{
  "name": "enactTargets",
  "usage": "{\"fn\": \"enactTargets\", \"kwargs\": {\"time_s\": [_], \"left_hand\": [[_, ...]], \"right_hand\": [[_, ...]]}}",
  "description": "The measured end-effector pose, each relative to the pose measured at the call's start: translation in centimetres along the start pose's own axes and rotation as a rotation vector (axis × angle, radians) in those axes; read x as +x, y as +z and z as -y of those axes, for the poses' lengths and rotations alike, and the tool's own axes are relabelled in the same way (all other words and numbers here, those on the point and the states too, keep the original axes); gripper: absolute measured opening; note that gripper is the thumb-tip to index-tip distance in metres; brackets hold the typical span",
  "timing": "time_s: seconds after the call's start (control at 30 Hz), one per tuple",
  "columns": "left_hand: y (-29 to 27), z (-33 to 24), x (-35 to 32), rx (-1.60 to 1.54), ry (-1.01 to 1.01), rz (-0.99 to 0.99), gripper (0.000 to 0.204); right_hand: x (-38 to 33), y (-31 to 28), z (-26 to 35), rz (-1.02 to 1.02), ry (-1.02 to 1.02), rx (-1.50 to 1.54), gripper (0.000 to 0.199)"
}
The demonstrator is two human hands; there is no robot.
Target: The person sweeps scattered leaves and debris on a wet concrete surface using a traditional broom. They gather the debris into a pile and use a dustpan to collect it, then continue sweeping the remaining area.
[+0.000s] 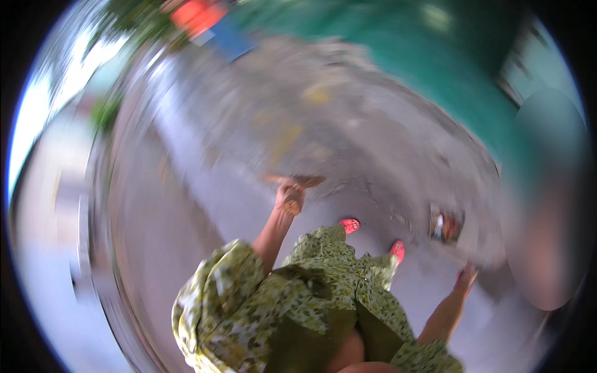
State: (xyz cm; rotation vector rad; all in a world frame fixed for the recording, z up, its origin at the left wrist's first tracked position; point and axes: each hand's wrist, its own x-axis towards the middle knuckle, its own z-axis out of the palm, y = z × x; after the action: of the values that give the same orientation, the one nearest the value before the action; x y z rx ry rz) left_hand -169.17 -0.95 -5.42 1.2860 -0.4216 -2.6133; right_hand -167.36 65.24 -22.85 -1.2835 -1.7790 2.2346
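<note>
In front of my body, my left hand [290, 194] is closed around a flat brown thing [310, 181] that sticks out on both sides of the fist. Motion blur hides what kind of thing it is. Lower right, my right hand [467, 275] hangs out to the side, near a dark square patch with mixed colours [445, 224] on the ground. Its fingers are smeared, and nothing can be made out in them.
Rough grey ground [367, 118] with yellowish marks spreads ahead of my feet in red footwear [350, 225]. A green surface [398, 37] borders it at the top right. Orange [198, 15] and blue [230, 37] shapes stand far off. A blurred area covers the right edge.
</note>
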Motion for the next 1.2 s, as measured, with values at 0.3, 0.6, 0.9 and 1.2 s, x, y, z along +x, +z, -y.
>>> {"fn": "enactTargets", "kwargs": {"time_s": [0.3, 0.6, 0.9, 1.2], "left_hand": [[-10.7, 4.9, -18.3, -0.403, 0.483, -0.301, 0.007], [-33.2, 7.9, -27.9, -0.97, 0.752, -0.92, 0.022], [-40.8, 31.1, -31.4, -1.447, 0.896, -0.846, 0.036], [-34.4, 28.2, -24.9, -1.375, 0.623, -0.941, 0.008]], "right_hand": [[10.3, 2.7, -3.2, -0.241, 0.144, -0.519, 0.039], [6.3, 8.4, 0.1, -0.304, -0.098, -0.287, 0.031], [4.6, 26.2, 3.1, -0.008, -0.13, -0.339, 0.036], [-1.9, 39.3, 3.4, 0.143, -0.16, -0.39, 0.042]]}}
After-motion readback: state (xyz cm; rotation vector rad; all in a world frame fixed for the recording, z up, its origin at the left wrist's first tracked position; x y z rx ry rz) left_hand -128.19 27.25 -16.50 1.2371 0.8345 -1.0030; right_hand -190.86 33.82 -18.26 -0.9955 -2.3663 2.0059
